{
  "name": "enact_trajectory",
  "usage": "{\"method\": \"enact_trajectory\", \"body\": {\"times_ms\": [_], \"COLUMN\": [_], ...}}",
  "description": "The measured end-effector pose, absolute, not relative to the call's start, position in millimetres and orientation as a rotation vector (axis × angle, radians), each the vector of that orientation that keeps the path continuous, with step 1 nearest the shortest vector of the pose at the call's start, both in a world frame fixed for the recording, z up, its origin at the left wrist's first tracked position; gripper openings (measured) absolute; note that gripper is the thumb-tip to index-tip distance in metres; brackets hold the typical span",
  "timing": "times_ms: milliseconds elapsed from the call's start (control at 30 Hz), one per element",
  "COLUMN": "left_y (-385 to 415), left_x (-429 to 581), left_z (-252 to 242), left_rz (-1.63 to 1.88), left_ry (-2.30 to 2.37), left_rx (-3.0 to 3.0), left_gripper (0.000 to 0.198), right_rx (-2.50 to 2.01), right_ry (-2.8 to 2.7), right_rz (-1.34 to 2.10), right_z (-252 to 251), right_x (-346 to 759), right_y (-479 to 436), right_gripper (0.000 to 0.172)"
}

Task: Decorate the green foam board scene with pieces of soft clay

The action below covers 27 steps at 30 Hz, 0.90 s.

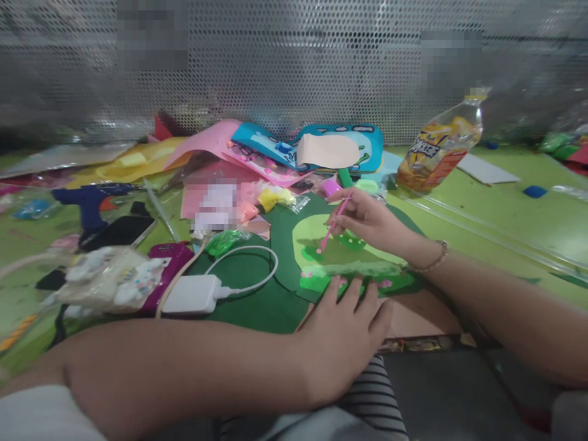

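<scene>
My right hand (362, 217) pinches a thin pink stick-shaped tool (334, 225), its lower end down at a small pink dot on the left of a green paper scene (303, 236). That scene has a pale green middle, darker green bush shapes with tiny dots and pink flower shapes along its front edge. It rests on dark green paper (282, 220). My left hand (351, 324) lies flat with spread fingers, its fingertips on the front edge of the scene. Part of the right-hand bush is hidden behind my right hand.
Left of the paper lie a white charger (192, 294) with a looped cable, a phone (120, 233) and a blue glue gun (89, 205). Small clay packets (275, 199) and coloured sheets (202, 147) sit behind. A plastic bottle (441, 147) leans at the back right.
</scene>
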State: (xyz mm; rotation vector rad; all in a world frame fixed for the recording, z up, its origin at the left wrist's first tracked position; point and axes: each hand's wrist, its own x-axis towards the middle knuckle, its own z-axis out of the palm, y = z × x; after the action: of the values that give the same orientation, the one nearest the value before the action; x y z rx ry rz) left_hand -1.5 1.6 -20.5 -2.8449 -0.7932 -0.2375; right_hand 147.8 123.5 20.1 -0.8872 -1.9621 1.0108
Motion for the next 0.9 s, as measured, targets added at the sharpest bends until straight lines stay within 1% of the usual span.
{"method": "enact_trajectory", "body": {"times_ms": [133,267,367,533,900], "left_y": [1.3,1.9,2.4,2.1,1.5], "left_x": [-1.3,-2.4,-3.0,-2.8,-2.2], "left_z": [-20.8,-19.9,-19.2,-18.9,-21.6], "left_rz": [-0.235,-0.218,-0.21,-0.211,-0.256], "left_ry": [-0.793,-0.772,-0.757,-0.757,-0.757], "left_rx": [-2.84,-2.832,-2.813,-2.79,-2.801], "left_gripper": [0.047,0.049,0.05,0.048,0.048], "right_rx": [-0.981,-1.059,-1.1,-1.155,-1.224], "right_ry": [-1.973,-2.011,-2.054,-2.096,-2.148], "right_rz": [0.887,0.835,0.777,0.703,0.617], "right_z": [22.5,23.9,23.4,20.1,18.5], "right_x": [139.0,130.8,127.3,126.0,124.5], "right_y": [123.7,123.2,122.6,125.3,130.1], "right_gripper": [0.039,0.048,0.052,0.055,0.055]}}
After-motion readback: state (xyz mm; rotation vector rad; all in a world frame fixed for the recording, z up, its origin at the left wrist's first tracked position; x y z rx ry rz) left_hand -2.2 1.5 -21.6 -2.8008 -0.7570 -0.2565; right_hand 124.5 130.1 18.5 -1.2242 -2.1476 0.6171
